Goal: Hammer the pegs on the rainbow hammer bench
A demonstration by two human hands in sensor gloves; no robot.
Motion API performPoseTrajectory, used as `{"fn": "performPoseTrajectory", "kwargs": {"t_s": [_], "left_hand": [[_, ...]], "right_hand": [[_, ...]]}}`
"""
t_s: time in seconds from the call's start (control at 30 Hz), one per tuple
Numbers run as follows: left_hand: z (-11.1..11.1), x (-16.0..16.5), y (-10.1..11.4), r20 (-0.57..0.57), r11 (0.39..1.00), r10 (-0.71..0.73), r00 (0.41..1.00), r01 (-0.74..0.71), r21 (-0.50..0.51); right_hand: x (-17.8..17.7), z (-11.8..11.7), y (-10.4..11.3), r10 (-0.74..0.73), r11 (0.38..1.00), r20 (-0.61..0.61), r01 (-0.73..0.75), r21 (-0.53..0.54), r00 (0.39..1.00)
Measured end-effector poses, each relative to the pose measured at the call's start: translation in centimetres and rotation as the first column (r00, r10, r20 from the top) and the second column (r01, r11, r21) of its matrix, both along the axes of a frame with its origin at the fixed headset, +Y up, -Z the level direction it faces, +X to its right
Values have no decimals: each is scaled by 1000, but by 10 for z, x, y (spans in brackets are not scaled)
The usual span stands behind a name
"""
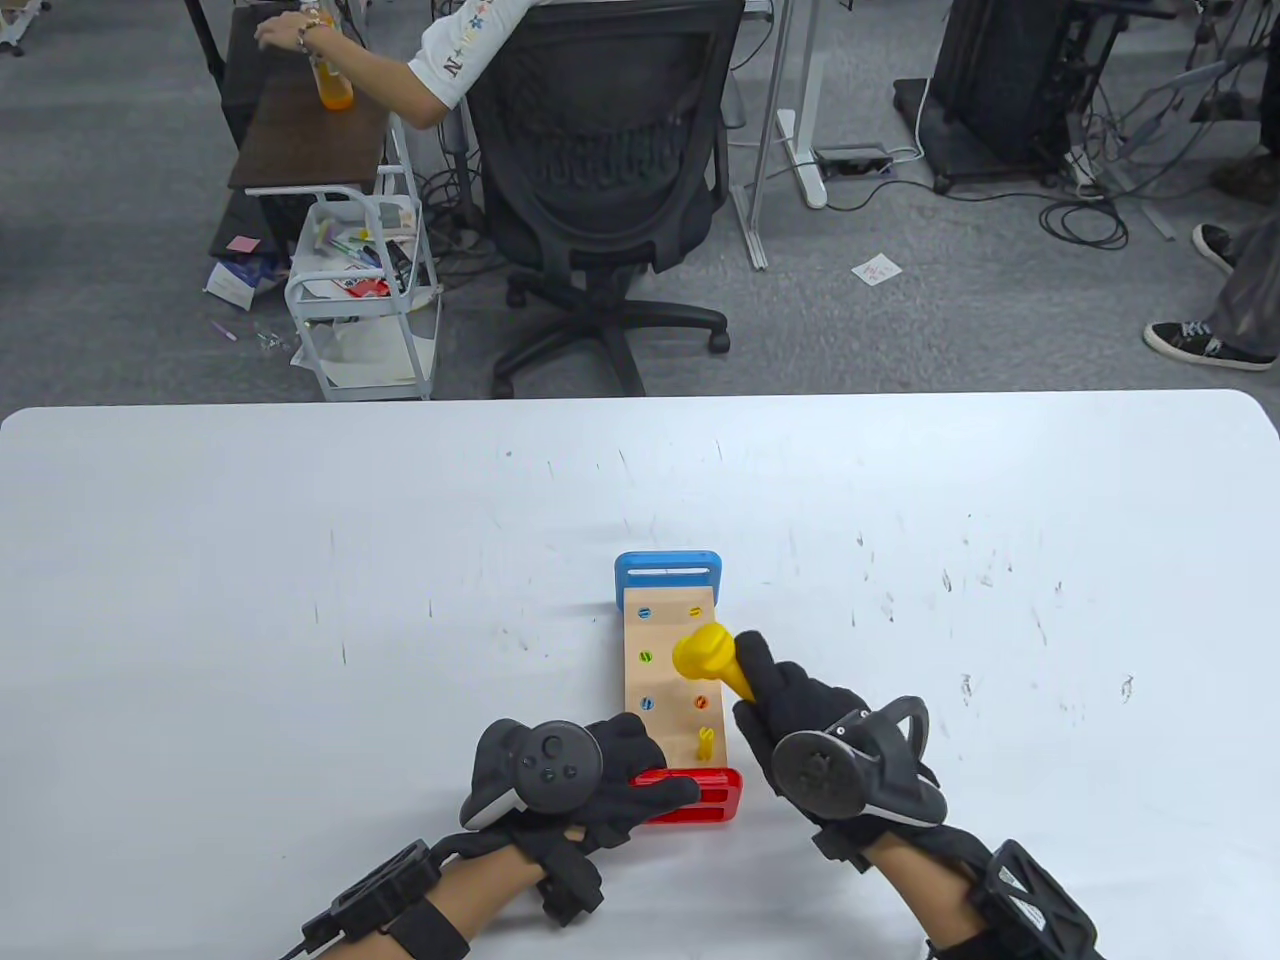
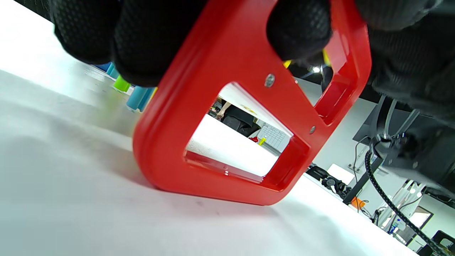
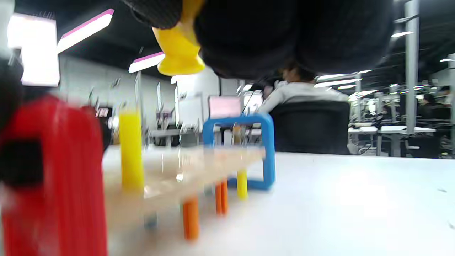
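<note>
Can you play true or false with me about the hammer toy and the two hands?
1. The right hand holds a yellow hammer. True.
2. The left hand rests on the blue end of the bench. False: it grips the red end; the blue end is the far one, with no hand on it.
3. One yellow peg sticks up high above the wooden board. True.
4. The hammer lies flat on the table. False: it is up in the right hand's grip, its head over the board.
5. The bench lies tipped on its side. False: it stands upright on the white table.
</note>
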State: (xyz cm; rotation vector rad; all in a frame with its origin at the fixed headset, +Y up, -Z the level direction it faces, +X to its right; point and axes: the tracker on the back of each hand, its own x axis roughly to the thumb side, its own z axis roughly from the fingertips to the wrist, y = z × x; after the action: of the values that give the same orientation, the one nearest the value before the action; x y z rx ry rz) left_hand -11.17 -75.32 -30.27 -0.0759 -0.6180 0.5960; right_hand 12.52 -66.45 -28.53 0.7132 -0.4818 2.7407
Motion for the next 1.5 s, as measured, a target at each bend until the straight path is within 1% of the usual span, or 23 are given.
{"fn": "performPoseTrajectory", "kwargs": {"t_s": [0.03,0.2,0.4,0.47,0.53,0.6,0.63,0.67,0.7,0.73,0.77,0.9,1.03,1.13,1.2,1.23,1.27,1.3,1.33,1.37,1.4,1.43,1.5], "left_hand": [[0,0,0,0,1000,-1,1000,1,1],[0,0,0,1,1000,-1,1000,1,1],[0,0,0,0,1000,-1,1000,1,1],[0,0,0,-1,1000,-4,1000,4,5],[0,0,0,-1,1000,-3,1000,3,4],[0,0,0,-1,1000,-4,1000,4,4],[0,0,0,-1,1000,-4,1000,4,4],[0,0,0,-1,1000,-4,1000,4,5],[0,0,0,-1,1000,-4,1000,4,4],[0,0,0,-1,1000,-2,1000,2,4],[1,0,0,-2,1000,-3,1000,3,4],[1,0,0,-2,1000,-3,1000,3,5],[1,0,0,-2,1000,-2,1000,2,6],[0,0,0,-2,1000,-4,1000,4,7],[0,0,0,-1,1000,-3,1000,3,6],[0,0,0,-1,1000,-3,1000,3,6],[0,0,0,-1,1000,-4,1000,4,7],[0,0,0,-2,1000,-3,1000,4,6],[0,0,0,-2,1000,-5,1000,5,7],[0,0,0,-2,1000,-4,1000,4,7],[0,0,0,-1,1000,-4,1000,4,7],[0,0,0,0,1000,-5,1000,5,6],[0,0,0,0,1000,-4,1000,4,7]], "right_hand": [[4,0,4,-75,995,3,75,66,997],[17,6,21,-164,972,-17,165,169,986],[29,35,50,-241,919,-124,268,291,963],[32,42,51,-242,909,-140,275,314,960],[31,44,39,-205,920,-147,242,309,968],[26,41,18,-133,959,-133,161,235,982],[17,37,-2,-27,994,-130,40,99,991],[4,27,-24,210,944,-154,-241,-223,965],[12,34,-22,315,888,-39,-309,-341,948],[13,35,-18,171,961,-68,-182,-210,983],[16,38,-11,54,998,-61,-56,-26,997],[34,44,29,-167,973,-61,175,151,984],[39,51,45,-254,931,-129,278,236,959],[33,54,36,-273,919,-193,315,236,942],[26,53,23,-212,939,-195,255,231,958],[23,50,14,-168,955,-185,207,211,968],[14,45,-1,-68,988,-165,89,126,984],[6,38,-12,80,996,-127,-84,-24,989],[0,29,-32,377,829,-145,-403,-388,915],[3,33,-31,367,808,-182,-410,-423,912],[6,36,-29,260,932,-137,-285,-225,956],[6,37,-20,94,996,-120,-94,1,988],[13,36,-2,79,996,-54,-80,-23,995]]}}
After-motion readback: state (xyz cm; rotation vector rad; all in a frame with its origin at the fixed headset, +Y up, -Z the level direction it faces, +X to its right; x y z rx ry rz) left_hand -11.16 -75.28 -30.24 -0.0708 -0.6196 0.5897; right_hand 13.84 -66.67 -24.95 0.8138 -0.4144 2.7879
